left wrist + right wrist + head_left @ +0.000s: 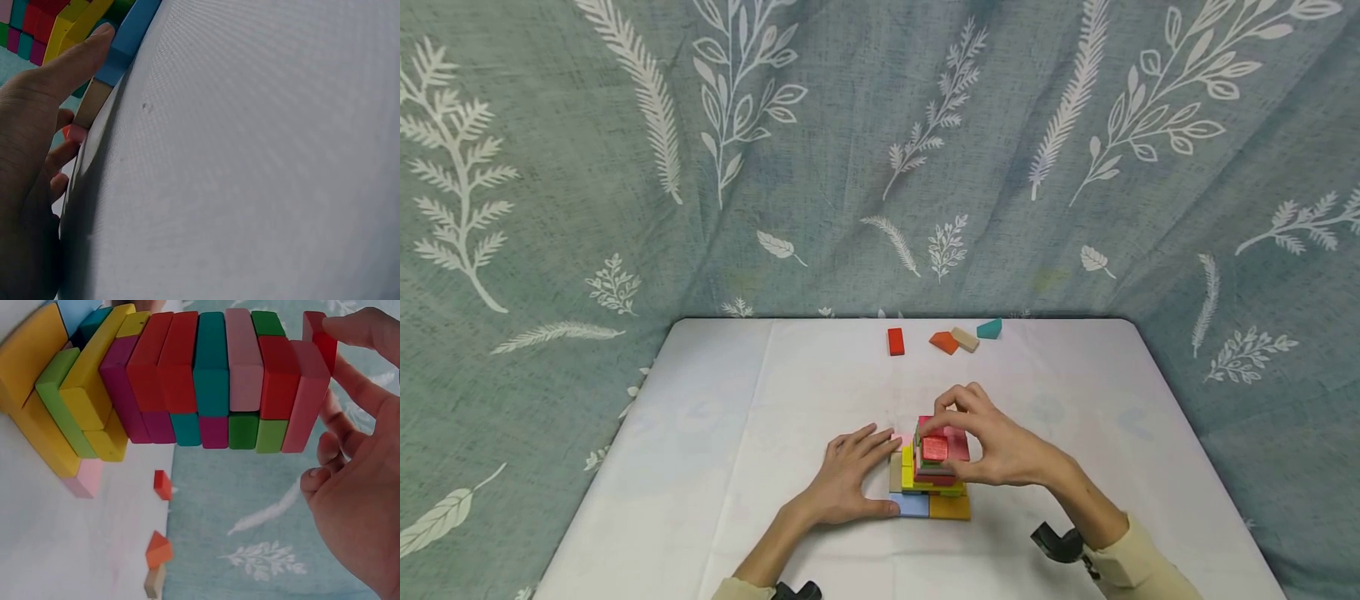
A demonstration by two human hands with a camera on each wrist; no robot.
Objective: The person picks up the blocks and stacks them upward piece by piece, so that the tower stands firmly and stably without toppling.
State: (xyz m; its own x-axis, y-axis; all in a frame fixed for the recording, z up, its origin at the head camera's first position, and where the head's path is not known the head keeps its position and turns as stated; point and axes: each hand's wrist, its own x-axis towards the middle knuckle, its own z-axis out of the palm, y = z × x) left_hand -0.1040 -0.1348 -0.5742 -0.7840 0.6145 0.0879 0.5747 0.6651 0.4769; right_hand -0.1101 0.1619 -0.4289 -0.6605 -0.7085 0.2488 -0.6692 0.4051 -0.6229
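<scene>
A tall tower of colored wooden blocks [212,375] stands on the table, layered in yellow, purple, red, teal, pink and green. At its very top, my right hand [996,442] pinches a small red block [317,334] between thumb and finger. That block appears to touch the pink block [307,394] beneath it. My left hand [848,483] lies beside the base with fingers spread. Its thumb is by the light blue block [128,47], and its fingertips are near the pink block at the base's far left corner. Contact there is hard to tell.
Toward the table's far edge lie loose blocks: a red one [896,342], an orange one [944,342], a tan one [966,339] and a teal one [989,329]. A white cloth [760,400] covers the table. Leaf-patterned curtains [850,167] surround it.
</scene>
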